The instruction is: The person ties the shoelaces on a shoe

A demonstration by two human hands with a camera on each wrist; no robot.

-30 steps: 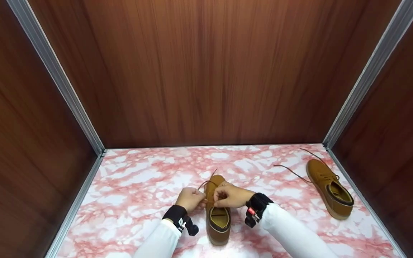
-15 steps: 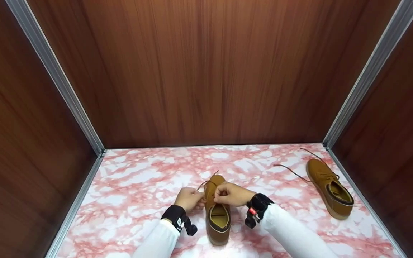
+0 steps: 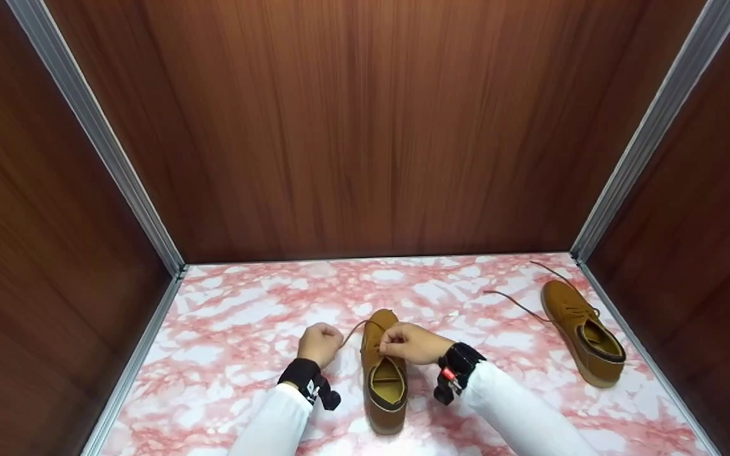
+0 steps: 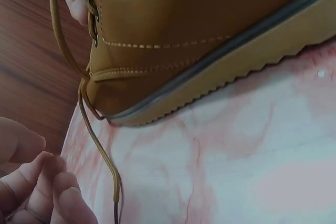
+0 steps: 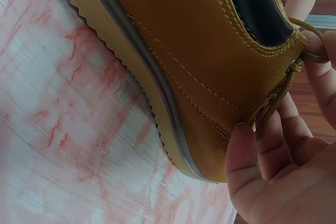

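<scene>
A tan lace-up shoe (image 3: pixel 379 386) stands on the tabletop, toe pointing away from me. My right hand (image 3: pixel 417 343) is over its tongue and eyelets and pinches a looped brown shoelace (image 5: pixel 315 59) there. My left hand (image 3: pixel 320 344) is apart from the shoe, to its left. Its fingers (image 4: pixel 63 192) are curled, thumb and fingertips close together, and no lace shows between them. A loose lace end (image 4: pixel 107 169) runs from the shoe down beside the left hand, its dark tip leaving the left wrist view. Parts of the knot are hidden behind my right fingers.
A second tan shoe (image 3: pixel 583 339) stands near the right wall, its two laces spread out over the tabletop. The red and white marbled tabletop (image 3: pixel 244 304) is bounded by wood-grain panels (image 3: pixel 365 126) behind and at both sides.
My left hand has moved left, off the shoe's side. The lace tip that stuck up past the toe no longer shows there, and a lace now stretches toward the left hand. The right hand has barely moved.
</scene>
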